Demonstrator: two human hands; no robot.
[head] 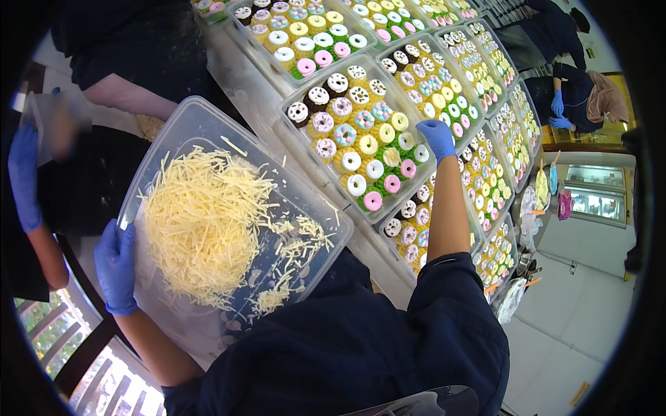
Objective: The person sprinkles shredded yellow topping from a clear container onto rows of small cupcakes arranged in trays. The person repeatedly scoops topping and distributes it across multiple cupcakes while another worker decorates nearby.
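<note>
My left hand (115,268), in a blue glove, grips the left rim of a clear plastic tub (179,333). A large heap of grated cheese (208,229) lies inside, with loose shreds (296,242) scattered to its right. My right hand (438,138), also gloved, hovers at the right edge of a clear plastic tray (291,112) of small ring cakes. Its fingers are drawn together; whether they hold any shreds is hidden. Nearby, one green-based cake (391,157) carries cheese shreds on top. Other cakes there have white, pink (372,200), yellow or lilac icing.
Several similar filled trays (312,41) stand packed side by side on a metal table (234,78). At the left, a co-worker's gloved hand (25,177) holds a clear container. More people (572,99) stand at the far right, near foil-covered bowls (512,299).
</note>
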